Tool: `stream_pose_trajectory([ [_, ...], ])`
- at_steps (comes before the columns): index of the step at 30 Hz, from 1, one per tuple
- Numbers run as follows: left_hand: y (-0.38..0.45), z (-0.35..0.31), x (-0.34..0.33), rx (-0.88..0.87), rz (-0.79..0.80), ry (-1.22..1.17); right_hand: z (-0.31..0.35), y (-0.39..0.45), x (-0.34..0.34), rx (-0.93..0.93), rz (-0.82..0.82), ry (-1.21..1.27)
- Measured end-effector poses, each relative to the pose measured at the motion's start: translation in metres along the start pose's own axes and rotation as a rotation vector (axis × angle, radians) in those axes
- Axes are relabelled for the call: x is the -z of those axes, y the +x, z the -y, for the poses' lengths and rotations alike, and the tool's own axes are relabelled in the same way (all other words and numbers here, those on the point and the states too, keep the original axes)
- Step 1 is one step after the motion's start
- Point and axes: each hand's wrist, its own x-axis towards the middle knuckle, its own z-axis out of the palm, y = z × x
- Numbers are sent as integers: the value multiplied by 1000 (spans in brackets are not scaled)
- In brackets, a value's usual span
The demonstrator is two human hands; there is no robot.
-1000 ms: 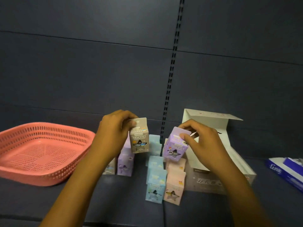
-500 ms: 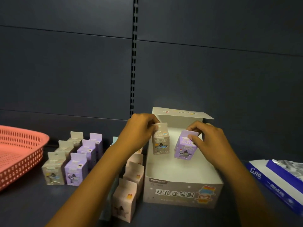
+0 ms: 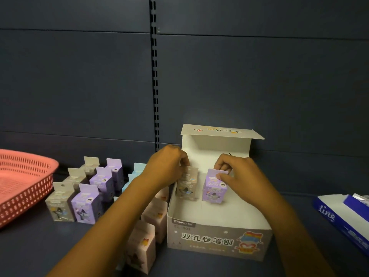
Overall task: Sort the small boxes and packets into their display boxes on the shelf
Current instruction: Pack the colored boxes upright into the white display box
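- I am lowering both boxes, carried over from the shelf rows, into the display box point(image 3: 217, 240).
- Left hand point(image 3: 169, 166) is pinching the grey box point(image 3: 187, 184).
- Right hand point(image 3: 237, 172) is pinching the purple box point(image 3: 214, 186); both sit at the rear, unreleased.

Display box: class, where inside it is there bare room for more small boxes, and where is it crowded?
The display box floor is bare from its front wall back to the grey box and purple box the hands hold at the rear. Crowded: the pink boxes against its left wall.

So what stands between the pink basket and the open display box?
Head view: small grey boxes, purple, blue and pink ones in rows, crossed by the left forearm.
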Motion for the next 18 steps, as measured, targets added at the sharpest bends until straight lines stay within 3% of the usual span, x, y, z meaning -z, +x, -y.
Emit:
stream_pose_trajectory([
  [18, -4, -9, -10, 34, -28, 161, 1, 19, -15, 25, 98, -193],
])
